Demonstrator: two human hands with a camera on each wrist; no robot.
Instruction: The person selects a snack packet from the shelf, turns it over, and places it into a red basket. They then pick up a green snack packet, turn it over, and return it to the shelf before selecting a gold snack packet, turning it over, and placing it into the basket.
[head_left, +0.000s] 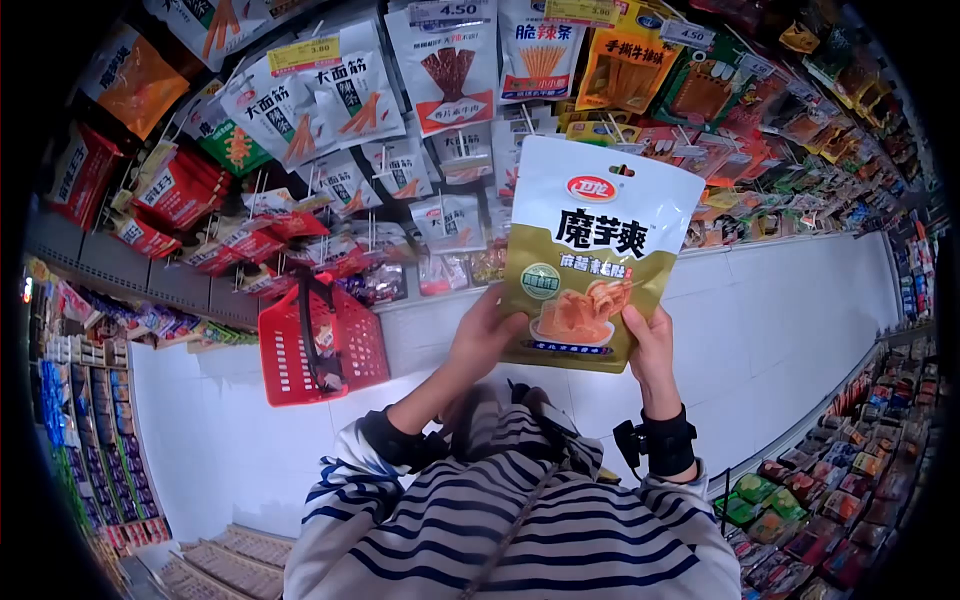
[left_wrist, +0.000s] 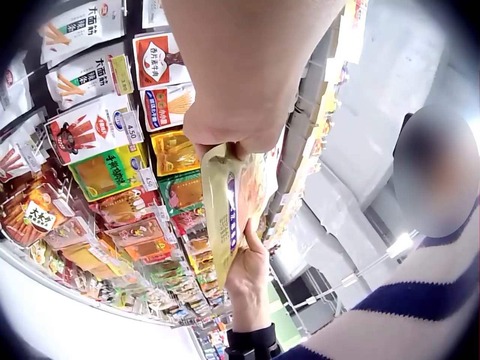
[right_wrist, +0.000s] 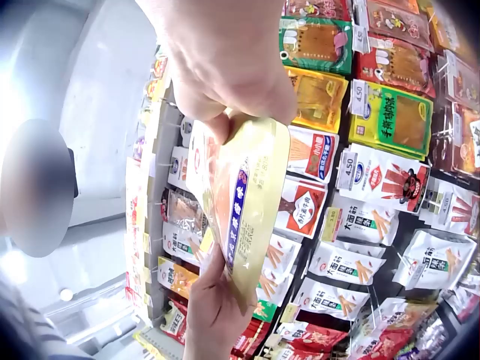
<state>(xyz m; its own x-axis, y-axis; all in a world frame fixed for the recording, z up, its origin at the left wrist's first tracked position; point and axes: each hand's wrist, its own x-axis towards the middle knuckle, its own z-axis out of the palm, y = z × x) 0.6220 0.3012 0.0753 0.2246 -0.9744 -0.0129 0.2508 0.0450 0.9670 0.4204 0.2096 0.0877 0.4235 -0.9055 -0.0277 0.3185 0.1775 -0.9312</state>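
Observation:
A white and olive-gold snack bag (head_left: 590, 250) is held up in front of the body, its printed face toward the head camera. The left hand (head_left: 487, 330) grips its lower left edge with the thumb on the front. At the lower right edge, the right hand (head_left: 650, 345) pinches it, thumb in front and fingers behind. In the left wrist view the bag (left_wrist: 223, 217) appears from its bottom edge, between the left hand (left_wrist: 236, 124) and the right hand (left_wrist: 247, 274). The right wrist view shows the same bag (right_wrist: 247, 195) between both hands.
A red shopping basket (head_left: 320, 345) with a black handle and some items stands on the floor (head_left: 400, 340) at left. Hanging snack bags (head_left: 350, 95) fill the rack ahead. More packets (head_left: 830, 500) line the right side, and stocked shelves (head_left: 100, 430) stand at the left.

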